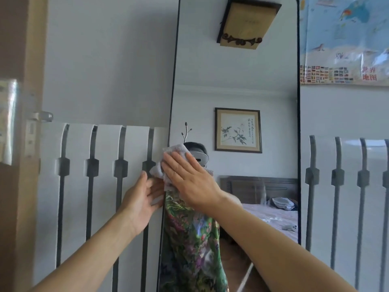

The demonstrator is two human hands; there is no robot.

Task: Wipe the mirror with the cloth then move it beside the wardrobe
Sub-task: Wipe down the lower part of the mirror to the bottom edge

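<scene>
One mirror [242, 81]; one cloth [174, 152]; two hands, left [141, 203] and right [189, 180]; one wall map [345, 39].

Pale wall [109, 60], white slatted panel [105, 186], world map [345, 39]

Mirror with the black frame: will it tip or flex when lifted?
Probably apt to tip: the mirror is tall and narrow. Likely stiff, given its straight frame, though the glass looks fragile. The left hand at its edge suggests it needs steadying.

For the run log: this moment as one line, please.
phase: wiping | right hand: flat, presses cloth on mirror | left hand: open, at mirror's left edge | move: not yet done
</scene>
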